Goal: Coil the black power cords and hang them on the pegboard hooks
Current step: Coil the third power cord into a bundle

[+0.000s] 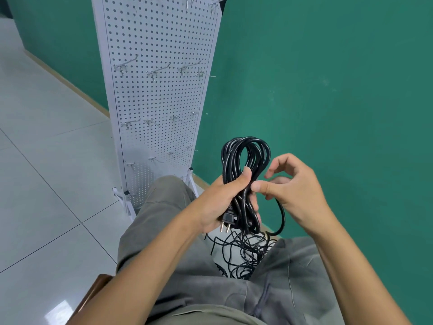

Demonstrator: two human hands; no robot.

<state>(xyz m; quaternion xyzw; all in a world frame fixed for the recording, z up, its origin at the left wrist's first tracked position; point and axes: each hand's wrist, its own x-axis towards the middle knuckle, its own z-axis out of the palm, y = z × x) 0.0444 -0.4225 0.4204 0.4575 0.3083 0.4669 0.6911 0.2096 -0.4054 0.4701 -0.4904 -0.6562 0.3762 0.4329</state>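
Observation:
My left hand (220, 198) grips a coiled black power cord (243, 156) around its middle, loops standing up above the thumb. The cord's two-pin plug (227, 220) hangs below the palm. My right hand (295, 184) is beside the coil with fingers curled, and the cord's loose end (280, 214) runs under them in a loop. More black cords (243, 252) lie tangled on the floor between my knees. The white pegboard (159, 90) stands ahead to the left with several bare metal hooks (154, 72).
A teal wall (328, 90) rises behind and right of the pegboard. Light floor tiles (46, 160) spread to the left. The pegboard's white feet (124, 198) stand by my left knee. A brown seat edge (93, 292) shows at the bottom left.

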